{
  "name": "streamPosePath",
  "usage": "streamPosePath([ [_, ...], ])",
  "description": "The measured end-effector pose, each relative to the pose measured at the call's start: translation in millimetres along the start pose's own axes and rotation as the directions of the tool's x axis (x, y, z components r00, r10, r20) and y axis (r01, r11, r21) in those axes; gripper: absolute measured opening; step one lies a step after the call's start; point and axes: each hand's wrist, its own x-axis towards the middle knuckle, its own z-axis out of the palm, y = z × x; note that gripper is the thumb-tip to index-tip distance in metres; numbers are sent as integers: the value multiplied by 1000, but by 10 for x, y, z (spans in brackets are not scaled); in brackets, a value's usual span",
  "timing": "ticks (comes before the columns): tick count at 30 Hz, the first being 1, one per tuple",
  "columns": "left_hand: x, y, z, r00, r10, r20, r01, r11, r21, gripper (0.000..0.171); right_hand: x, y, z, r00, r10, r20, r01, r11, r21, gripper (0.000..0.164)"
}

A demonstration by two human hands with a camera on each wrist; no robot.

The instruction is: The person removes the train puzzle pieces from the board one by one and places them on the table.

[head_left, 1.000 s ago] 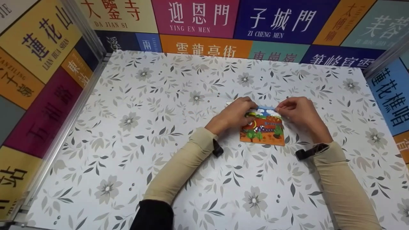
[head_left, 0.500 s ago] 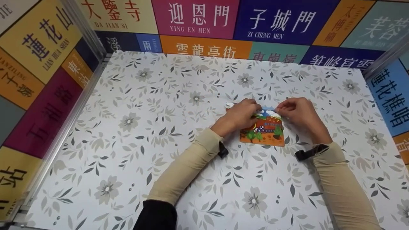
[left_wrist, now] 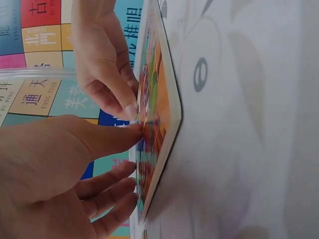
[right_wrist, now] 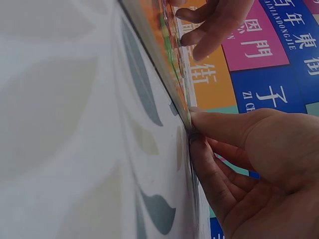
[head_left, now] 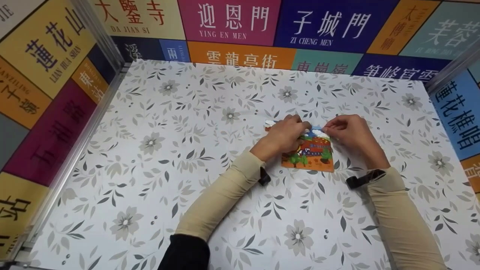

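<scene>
A small square board [head_left: 311, 164] with a bright cartoon train, green bushes and a cloudy blue sky lies on the flowered tabletop. Thin lines like jigsaw cuts cross its face in the left wrist view. My left hand [head_left: 283, 137] covers its upper left part, with the thumb and fingertips touching the surface. At the upper right corner, my right hand [head_left: 348, 129] pinches the board's edge between thumb and forefinger. The right wrist view shows that thumb [right_wrist: 219, 124] on top and the forefinger against the side. A small white-and-orange piece [head_left: 269, 123] shows beyond my left hand.
White paper with grey leaves and flowers covers the table [head_left: 150, 180]. Colourful panels with Chinese lettering [head_left: 232, 22] stand along the back and both sides. Clear edging strips [head_left: 80, 131] run where the left panel meets the table.
My left hand has slid a little to the right across the board, uncovering the small piece at its left. The right hand keeps its place at the corner.
</scene>
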Motion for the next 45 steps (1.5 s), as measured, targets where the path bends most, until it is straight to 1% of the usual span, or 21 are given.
streamPosePath([
  [7, 22, 21, 13, 1000, -2, -25, 3, 1000, 19, 57, -3, 11, 1, 1000, 4, -4, -4, 1000, 9, 29],
  [11, 38, 21, 21, 1000, -6, -16, 7, 1000, 12, 51, -5, 20, -4, 1000, 11, 1, -11, 1000, 17, 28],
  [15, 29, 6, 28, 1000, -8, -13, 8, 999, -45, 46, -1, 32, -8, 1000, 10, 6, -10, 1000, 14, 29],
  [18, 10, -16, 30, 1000, -1, -22, -1, 995, -98, 49, -1, 34, -9, 1000, 9, 11, -9, 1000, 6, 29],
  [22, 1, -56, 37, 999, 22, -36, -27, 989, -146, 51, -6, 32, -11, 1000, 14, 20, -14, 1000, 7, 29],
  [28, 1, -113, 39, 996, 63, -63, -74, 978, -196, 49, -8, 35, -10, 1000, -23, 6, 23, 1000, 14, 28],
  [31, 0, -133, 38, 996, 62, -66, -75, 974, -213, 48, -10, 30, -10, 1000, -23, 6, 23, 1000, 14, 28],
  [33, 4, -141, 38, 996, 56, -64, -68, 974, -215, 48, -10, 27, -13, 1000, -18, 11, 17, 1000, 11, 29],
  [38, 6, -147, 42, 996, 46, -71, -58, 981, -187, 49, -8, 14, -21, 1000, -7, 24, 7, 1000, 1, 31],
  [45, -32, -190, 24, 990, 64, -126, -82, 986, -148, 48, -12, 2, -20, 999, 17, 37, -17, 1000, 3, 30],
])
